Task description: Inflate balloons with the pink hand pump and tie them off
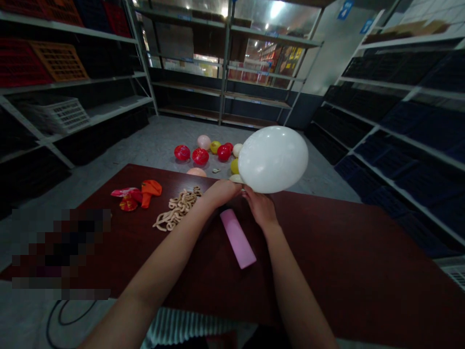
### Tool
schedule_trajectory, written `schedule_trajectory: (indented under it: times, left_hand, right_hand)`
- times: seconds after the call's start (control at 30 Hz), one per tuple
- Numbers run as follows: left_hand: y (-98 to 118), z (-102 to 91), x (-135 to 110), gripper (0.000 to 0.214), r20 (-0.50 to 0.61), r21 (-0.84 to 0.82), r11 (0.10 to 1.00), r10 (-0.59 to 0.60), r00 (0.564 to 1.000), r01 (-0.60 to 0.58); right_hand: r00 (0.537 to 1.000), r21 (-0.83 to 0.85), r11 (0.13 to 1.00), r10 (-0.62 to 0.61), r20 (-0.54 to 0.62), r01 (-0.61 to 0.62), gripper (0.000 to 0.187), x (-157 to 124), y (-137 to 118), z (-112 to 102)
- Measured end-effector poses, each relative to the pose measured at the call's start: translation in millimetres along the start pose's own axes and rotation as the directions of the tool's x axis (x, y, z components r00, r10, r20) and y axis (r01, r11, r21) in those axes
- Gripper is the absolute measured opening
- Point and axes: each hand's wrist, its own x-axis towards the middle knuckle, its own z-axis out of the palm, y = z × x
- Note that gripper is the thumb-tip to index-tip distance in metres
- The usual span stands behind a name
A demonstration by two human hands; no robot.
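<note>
A large inflated white balloon (274, 159) rises above the far edge of the table, its neck end pointing down-left toward my fingers. My right hand (259, 206) pinches the balloon close to its neck. Beside it, my left hand (225, 191) is closed with its fingertips meeting the right hand at the same spot; the knot area itself is hidden by the fingers. Below both hands, a pink box-like block (238, 238) lies on the dark red table (327, 261). To the left rests a tangled heap of beige cord (178, 209).
Uninflated orange balloon (149, 193) and red patterned balloons (130, 198) lie at the table's left. Several inflated balloons, among them a red balloon (200, 156), sit on the floor beyond. Shelves with crates (60, 60) stand on both sides and behind.
</note>
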Motion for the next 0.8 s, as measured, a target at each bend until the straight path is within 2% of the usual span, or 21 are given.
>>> schedule_trajectory:
  times: [0.13,0.23,0.33,0.4,0.6,0.8]
  left_hand:
    - [7,1.4,1,0.018,-0.014,0.075,0.995,0.06,0.998,-0.059]
    - [11,3.0,2,0.021,-0.035,0.137,0.986,0.101,0.994,-0.096]
    - [17,2.7,2,0.022,-0.035,0.193,0.977,0.099,0.994,-0.091]
    - [21,1.8,0,0.023,-0.023,0.232,0.968,0.1,0.995,-0.092]
    - [31,-9.6,-15,0.024,0.027,0.206,0.978,0.017,0.999,-0.022]
    - [28,-29.6,-46,0.023,-0.028,0.149,0.988,-0.026,0.999,0.03]
  right_hand:
    - [0.998,0.063,0.996,0.067,-0.004,-0.066,0.039,-1,5,-2]
    - [0.992,0.248,0.962,0.125,-0.018,-0.117,0.039,1,8,1]
    - [0.992,0.451,0.887,0.121,-0.031,-0.095,0.038,5,12,6]
    - [0.994,0.519,0.852,0.105,-0.04,-0.069,0.036,8,16,8]
    - [0.999,0.486,0.873,-0.022,-0.042,0.039,0.03,8,15,0]
    - [0.992,0.475,0.871,-0.11,-0.063,0.126,0.03,4,-13,-6]
